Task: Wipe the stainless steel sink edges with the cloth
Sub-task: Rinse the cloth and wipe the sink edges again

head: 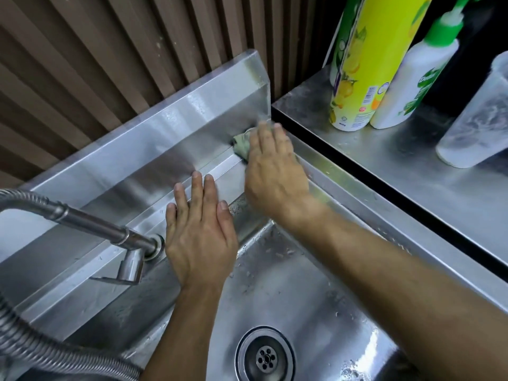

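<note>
Steel back ledge of the sink (154,215) runs lower-left to upper-right. Left hand (199,232) flat, fingers straight, braced mid-ledge. Right hand (275,171) presses green cloth (241,145) into far-right corner, nearer the unwiped right edge.

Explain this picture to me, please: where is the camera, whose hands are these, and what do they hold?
There is one picture, taken by a camera on a person's head, looking down at their own bare hands over a steel sink. No robot is here. The right hand presses a green cloth flat into the back right corner of the sink edge. The left hand lies flat on the back ledge and holds nothing. At the left is a tap with a metal hose. On the counter at the right stand a yellow can, a white bottle with a green cap, and a clear cup.
</note>
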Available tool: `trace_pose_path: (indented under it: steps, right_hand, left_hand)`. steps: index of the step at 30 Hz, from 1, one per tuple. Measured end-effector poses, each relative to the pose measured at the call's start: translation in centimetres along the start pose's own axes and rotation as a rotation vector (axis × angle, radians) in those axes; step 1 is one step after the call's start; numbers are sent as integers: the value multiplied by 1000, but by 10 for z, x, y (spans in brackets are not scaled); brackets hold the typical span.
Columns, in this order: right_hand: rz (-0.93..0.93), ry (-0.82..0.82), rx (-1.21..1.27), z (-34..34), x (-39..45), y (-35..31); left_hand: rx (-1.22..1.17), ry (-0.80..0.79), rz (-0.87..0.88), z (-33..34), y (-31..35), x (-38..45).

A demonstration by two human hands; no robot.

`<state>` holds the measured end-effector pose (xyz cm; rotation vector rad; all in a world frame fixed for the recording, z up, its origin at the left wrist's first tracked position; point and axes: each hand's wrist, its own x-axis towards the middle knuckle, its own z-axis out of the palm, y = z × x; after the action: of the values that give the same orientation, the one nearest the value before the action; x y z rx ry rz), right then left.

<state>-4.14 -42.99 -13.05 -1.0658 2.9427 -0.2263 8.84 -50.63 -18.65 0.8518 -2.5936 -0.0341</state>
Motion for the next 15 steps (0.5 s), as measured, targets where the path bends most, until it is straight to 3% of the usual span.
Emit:
trace_pose_path:
  steps: [6, 10, 15]
  right_hand:
    - [20, -10, -88, -3, 10, 8]
    - [6, 86, -265, -9, -17, 26]
    - [-170, 31, -90, 1, 2, 39]
  left_hand:
    - [28, -54, -13, -5, 2, 0]
    - [-62, -131, 5, -12, 12, 12]
    - [-105, -265, 190, -10, 27, 42]
